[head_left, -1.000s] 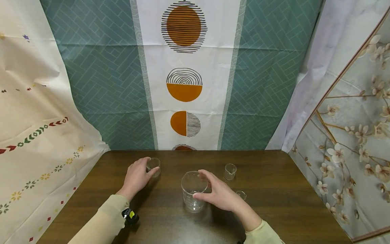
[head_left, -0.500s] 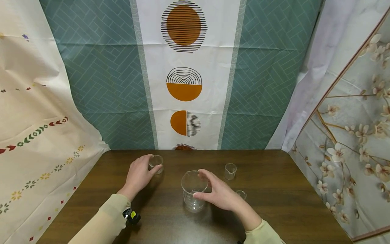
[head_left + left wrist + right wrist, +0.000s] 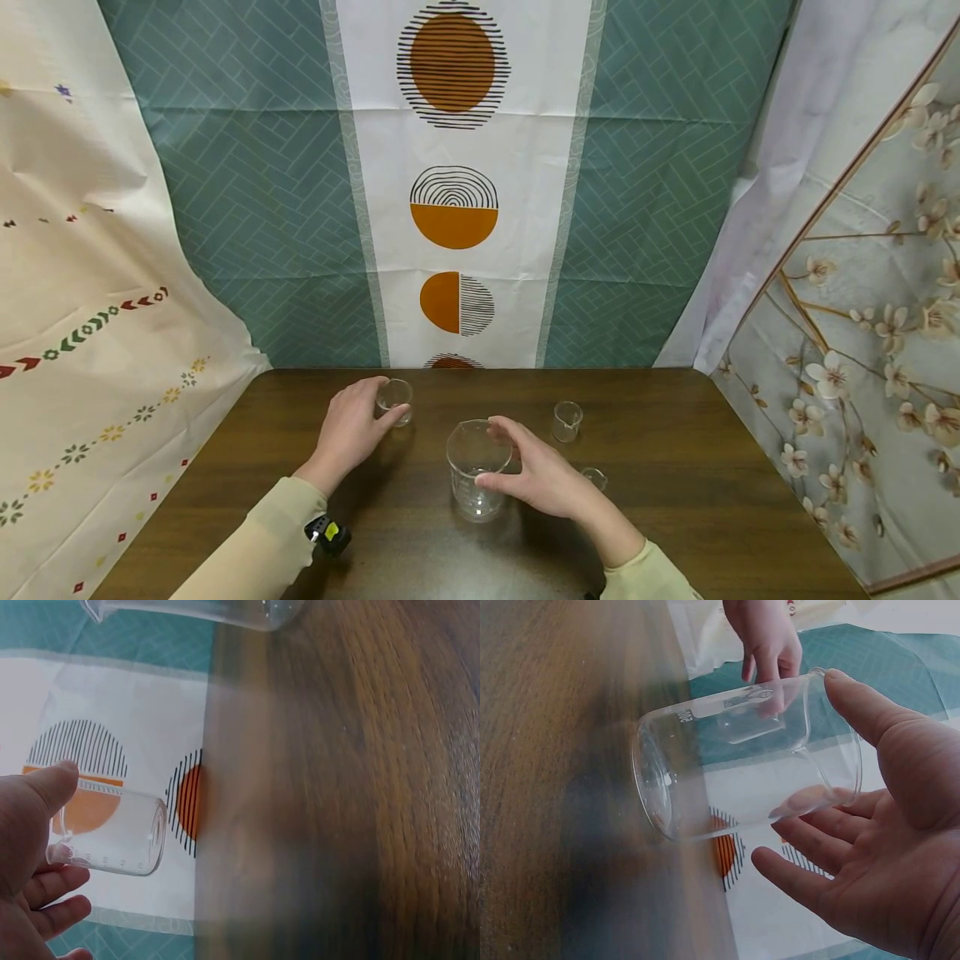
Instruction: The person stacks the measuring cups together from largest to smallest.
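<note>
My left hand [image 3: 352, 429] pinches a small glass beaker [image 3: 112, 829] near its rim, thumb on one side and fingers on the other. In the left wrist view its base hangs apart from the tabletop. A large clear glass beaker [image 3: 476, 487] stands upright on the table at the middle. My right hand [image 3: 543, 475] grips that beaker at the rim; the right wrist view shows the thumb [image 3: 862, 705] at one side and fingertips against the other. The small beaker, held by the left hand [image 3: 769, 645], also shows through the large one's glass.
Another small beaker [image 3: 567, 422] stands at the back right of the brown wooden table [image 3: 652, 450]. Partly hidden behind the right wrist is one more small glass vessel [image 3: 595, 478]. A patterned cloth [image 3: 457, 208] hangs behind the table's far edge.
My left hand has moved to the right and slightly up with the small beaker. The right hand and the large beaker have stayed in place.
</note>
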Demonstrator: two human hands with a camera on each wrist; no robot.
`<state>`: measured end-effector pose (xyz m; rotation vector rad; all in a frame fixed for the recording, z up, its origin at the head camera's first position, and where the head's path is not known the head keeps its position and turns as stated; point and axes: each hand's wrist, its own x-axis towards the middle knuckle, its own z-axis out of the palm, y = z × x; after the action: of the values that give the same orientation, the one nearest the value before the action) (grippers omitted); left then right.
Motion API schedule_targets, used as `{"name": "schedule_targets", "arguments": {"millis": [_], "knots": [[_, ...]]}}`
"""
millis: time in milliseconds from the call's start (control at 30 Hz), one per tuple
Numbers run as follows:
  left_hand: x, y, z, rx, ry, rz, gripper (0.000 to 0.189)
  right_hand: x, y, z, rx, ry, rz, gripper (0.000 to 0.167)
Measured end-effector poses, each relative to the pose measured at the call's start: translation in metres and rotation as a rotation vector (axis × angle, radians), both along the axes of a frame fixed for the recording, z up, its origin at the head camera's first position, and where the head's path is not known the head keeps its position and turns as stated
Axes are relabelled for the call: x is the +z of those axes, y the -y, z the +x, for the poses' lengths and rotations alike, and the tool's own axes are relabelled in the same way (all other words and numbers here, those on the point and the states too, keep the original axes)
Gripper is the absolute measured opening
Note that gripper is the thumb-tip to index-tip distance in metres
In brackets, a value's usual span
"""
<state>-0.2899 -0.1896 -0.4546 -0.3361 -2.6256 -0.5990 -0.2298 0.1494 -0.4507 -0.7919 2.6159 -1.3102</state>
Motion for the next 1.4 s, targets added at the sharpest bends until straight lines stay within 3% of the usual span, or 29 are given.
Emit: {"name": "schedule_targets", "arguments": {"millis": [1400], "knots": [[0.018,-0.024,0.026,-0.079,-0.037,0.024,0.059,0.0,0.0,0.001,-0.01,-0.011,-0.003,0.089]]}}
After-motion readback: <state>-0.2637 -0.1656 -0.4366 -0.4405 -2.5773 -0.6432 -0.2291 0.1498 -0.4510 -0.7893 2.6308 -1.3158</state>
